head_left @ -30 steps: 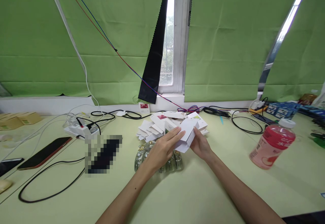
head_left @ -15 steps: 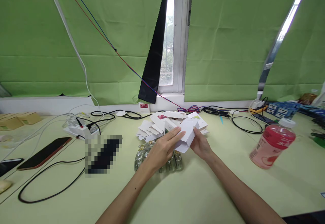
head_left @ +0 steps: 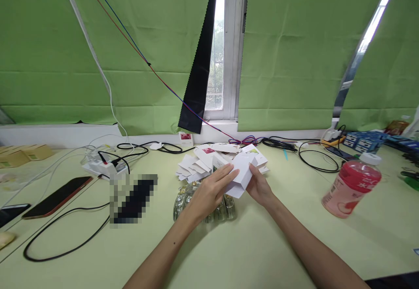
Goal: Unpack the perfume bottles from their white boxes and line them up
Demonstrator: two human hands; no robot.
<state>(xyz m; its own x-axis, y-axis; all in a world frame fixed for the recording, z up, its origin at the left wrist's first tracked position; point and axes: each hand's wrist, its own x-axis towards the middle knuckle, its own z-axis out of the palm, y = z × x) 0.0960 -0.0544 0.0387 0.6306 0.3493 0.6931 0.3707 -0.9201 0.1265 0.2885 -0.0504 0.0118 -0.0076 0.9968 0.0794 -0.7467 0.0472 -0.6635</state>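
Between my two hands is a small white cardboard box (head_left: 240, 173), held tilted above the table with a flap at its near end standing out. My left hand (head_left: 211, 190) grips its left side, fingers laid along the top face. My right hand (head_left: 260, 186) is closed on the right edge, thumb on the upper side. Under and beside my left hand stand several clear glass bottles (head_left: 231, 208), partly hidden by the hand and forearm. Just behind them lies a heap of white folded cartons (head_left: 193, 166), some with printed pictures.
At right stands a pink drink bottle (head_left: 352, 188). Left are a phone (head_left: 59, 197), a power strip (head_left: 106, 166) and a looped black cable (head_left: 65, 254). More cables (head_left: 278, 144) run along the wall, with blue boxes (head_left: 363, 141) at far right.
Almost nothing differs. Both hands keep their hold on the white box, which has barely shifted.
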